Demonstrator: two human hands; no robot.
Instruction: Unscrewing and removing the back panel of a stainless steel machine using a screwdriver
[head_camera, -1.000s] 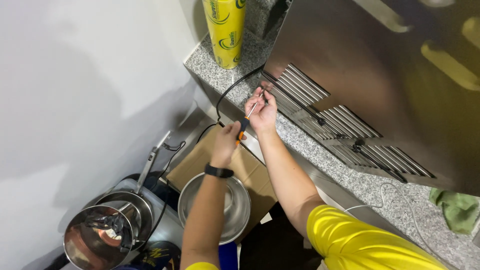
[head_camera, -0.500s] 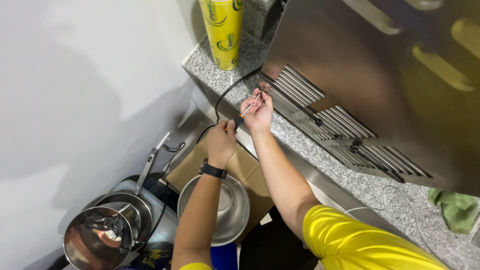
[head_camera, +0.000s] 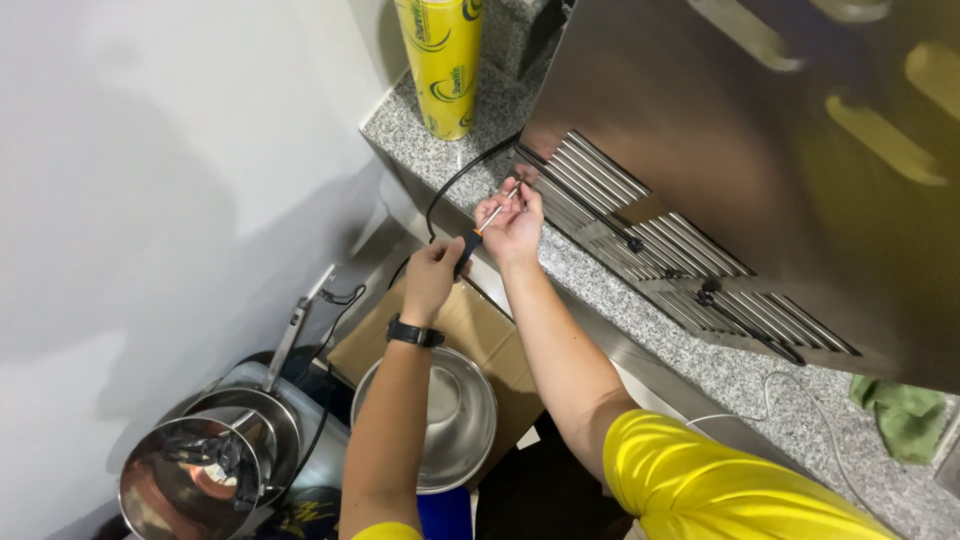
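Left hand (head_camera: 432, 272) grips black-and-orange-handled screwdriver (head_camera: 487, 224); right hand (head_camera: 512, 222) pinches its thin metal shaft, steadying tip at steel appliance's slatted vent (head_camera: 640, 215).

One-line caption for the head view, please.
Left hand grips a screwdriver handle, right hand steadies its shaft by a steel appliance.

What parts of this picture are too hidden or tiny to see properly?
- Head view: the screwdriver tip is too small to make out against the metal grille.
- Its handle is mostly hidden inside the left hand.
- The right hand covers the spot being worked on.
- The black cable disappears behind the hands.
- The green cloth is partly hidden under the steel appliance.
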